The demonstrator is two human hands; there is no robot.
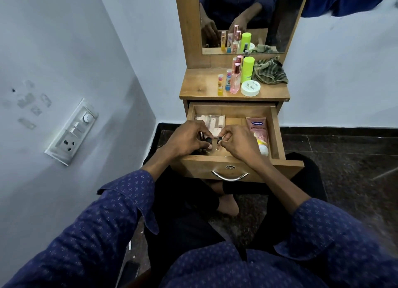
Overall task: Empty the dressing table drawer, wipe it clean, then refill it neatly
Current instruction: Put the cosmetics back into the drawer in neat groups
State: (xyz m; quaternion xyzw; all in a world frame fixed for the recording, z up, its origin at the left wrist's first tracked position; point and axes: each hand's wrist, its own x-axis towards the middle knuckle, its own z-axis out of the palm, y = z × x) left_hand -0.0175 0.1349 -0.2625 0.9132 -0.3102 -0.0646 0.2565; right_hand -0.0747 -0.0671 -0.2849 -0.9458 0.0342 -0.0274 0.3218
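The wooden drawer [277,132] of the dressing table is pulled open in front of me. Both hands are inside its front half. My left hand [187,139] has its fingers curled round small dark-capped bottles [208,140] at the front left. My right hand [234,141] pinches a small black-capped bottle [219,138] between thumb and fingers. A clear case of pale sticks [212,121] lies at the back left of the drawer. A pink Vaseline tube [258,132] lies along the right side.
On the table top [198,85] stand several small bottles, a tall lime-green bottle [247,69], a round white jar [250,88] and a crumpled green cloth [269,71]. A mirror [243,18] rises behind. A switchboard [73,132] is on the left wall. My crossed legs are under the drawer.
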